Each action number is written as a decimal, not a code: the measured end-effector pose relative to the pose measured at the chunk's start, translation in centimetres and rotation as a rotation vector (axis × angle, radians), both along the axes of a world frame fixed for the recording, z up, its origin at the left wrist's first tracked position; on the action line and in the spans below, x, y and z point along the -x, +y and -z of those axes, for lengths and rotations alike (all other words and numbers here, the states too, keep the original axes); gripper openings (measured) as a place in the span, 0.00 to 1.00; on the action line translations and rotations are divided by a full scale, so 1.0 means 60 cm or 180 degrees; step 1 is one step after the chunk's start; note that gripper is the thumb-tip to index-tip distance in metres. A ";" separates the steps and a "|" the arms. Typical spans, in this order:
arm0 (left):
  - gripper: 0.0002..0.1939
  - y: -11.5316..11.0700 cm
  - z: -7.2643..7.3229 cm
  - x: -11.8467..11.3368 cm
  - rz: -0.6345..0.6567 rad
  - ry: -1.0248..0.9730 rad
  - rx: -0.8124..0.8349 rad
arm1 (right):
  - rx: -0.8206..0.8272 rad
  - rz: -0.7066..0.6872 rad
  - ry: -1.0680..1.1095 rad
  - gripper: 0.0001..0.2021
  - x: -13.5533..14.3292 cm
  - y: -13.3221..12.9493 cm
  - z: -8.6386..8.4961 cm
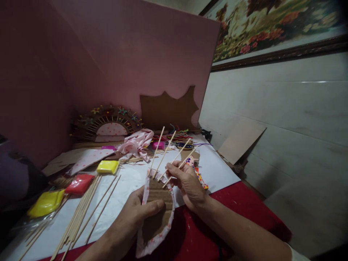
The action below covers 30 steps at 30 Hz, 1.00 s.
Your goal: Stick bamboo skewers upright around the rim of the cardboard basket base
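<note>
A half-round piece of brown cardboard (pixel 154 224), edged with pink dotted cloth, is gripped by my left hand (pixel 141 210), thumb across its face. Several thin wooden sticks (pixel 166 149) rise from its curved upper edge, fanned apart. My right hand (pixel 186 181) pinches the rightmost stick between thumb and fingers, its lower end against the cardboard near the edge. On the left of the white sheet (pixel 108 214) lies a bundle of loose sticks (pixel 81 210).
Yellow (pixel 107 166) and red (pixel 79 184) packets lie at the left. Crumpled pink cloth (pixel 137 143) is behind, beside a decorated half-round cardboard piece (pixel 111 131). Jagged cardboard (pixel 168 110) leans on the pink panel. Scissors (pixel 185 145) lie at the back.
</note>
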<state>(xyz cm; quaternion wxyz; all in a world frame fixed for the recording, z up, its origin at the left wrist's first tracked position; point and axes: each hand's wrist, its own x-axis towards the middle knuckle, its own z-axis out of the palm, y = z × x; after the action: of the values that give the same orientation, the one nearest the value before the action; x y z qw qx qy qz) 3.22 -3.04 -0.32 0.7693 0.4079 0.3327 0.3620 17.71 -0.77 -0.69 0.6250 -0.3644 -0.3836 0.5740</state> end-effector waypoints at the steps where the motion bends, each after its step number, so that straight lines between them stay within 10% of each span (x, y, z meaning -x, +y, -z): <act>1: 0.17 0.001 0.000 0.001 -0.0117 0.0019 0.0002 | 0.0014 -0.0066 -0.0054 0.13 0.000 -0.001 0.000; 9: 0.14 0.016 -0.002 0.016 -0.1005 -0.0077 -0.0226 | -0.0053 -0.0857 -0.0993 0.16 0.010 -0.016 0.005; 17: 0.09 0.016 -0.003 0.019 -0.0838 -0.0211 -0.0023 | -0.0216 -0.0954 -0.1153 0.13 0.019 -0.021 0.011; 25: 0.07 0.025 -0.015 0.019 -0.1446 -0.0017 0.0170 | -0.0915 0.1216 -0.4432 0.09 -0.083 -0.006 -0.023; 30: 0.07 0.021 -0.022 0.021 -0.1532 -0.0053 0.0205 | -0.0051 0.1019 -0.5565 0.22 -0.133 0.002 0.011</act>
<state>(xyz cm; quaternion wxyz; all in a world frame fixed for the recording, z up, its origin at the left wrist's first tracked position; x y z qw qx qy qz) 1.95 -1.75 1.03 0.6763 0.2891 0.4253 0.5274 25.68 -0.65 -1.38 0.1839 -0.7173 -0.6720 -0.0063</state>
